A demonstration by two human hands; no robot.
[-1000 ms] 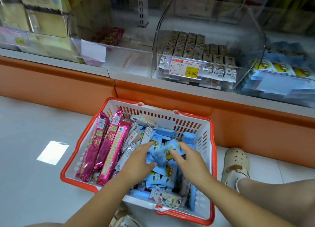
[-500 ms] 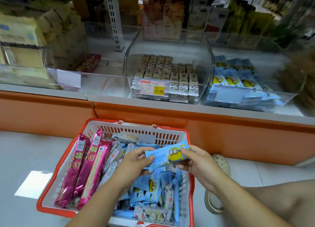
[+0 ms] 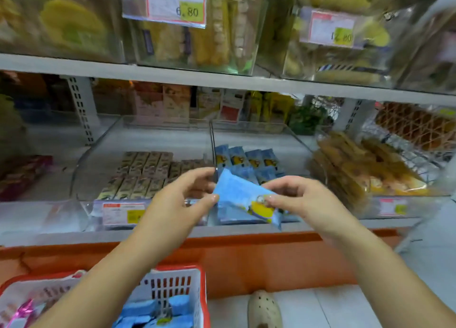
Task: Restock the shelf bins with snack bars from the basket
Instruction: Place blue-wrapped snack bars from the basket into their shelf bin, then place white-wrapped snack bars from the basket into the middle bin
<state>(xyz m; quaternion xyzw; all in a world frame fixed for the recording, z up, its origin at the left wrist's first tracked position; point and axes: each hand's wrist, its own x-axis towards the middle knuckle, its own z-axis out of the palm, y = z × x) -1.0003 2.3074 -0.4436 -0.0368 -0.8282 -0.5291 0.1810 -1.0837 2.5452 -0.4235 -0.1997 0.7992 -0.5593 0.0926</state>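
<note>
- A person holds a blue bar point(image 3: 243, 198) up in front of the shelf, between both hands. I cannot tell whether a second one lies behind it.
- The left hand point(image 3: 182, 204) pinches the bar's left end between the thumb and curled fingers.
- The right hand point(image 3: 306, 199) pinches the right end. Its fingertips sit by a yellow cartoon figure and the other fingers are loosely curled.
- The bar hangs tilted, right end lower, just before the clear bin point(image 3: 293, 142) and not yet inside it.
- That bin already holds rows of the same shelved bars point(image 3: 246, 157) toward the back. The hands hide much of its front, so I cannot tell how full it is.
- Below on the floor, the basket point(image 3: 201, 290) has a heap of spare bars point(image 3: 153, 310) and some pink packs point(image 3: 22, 313). I judge that most of the restocking is yet to be done.
- The next bin to the left carries brown bars point(image 3: 143, 174) in neat rows.
- On the upper shelf, one price tag point(image 3: 172, 5) reads "6.80".
- A second tag point(image 3: 333, 29) further right ends in ".80", but its leading digits are smeared.
- The lower tag point(image 3: 123, 211) on the brown bars' bin is too blurred to read.
- No brand name can be read on the held bar. Only the yellow figure on blue wrap shows.
</note>
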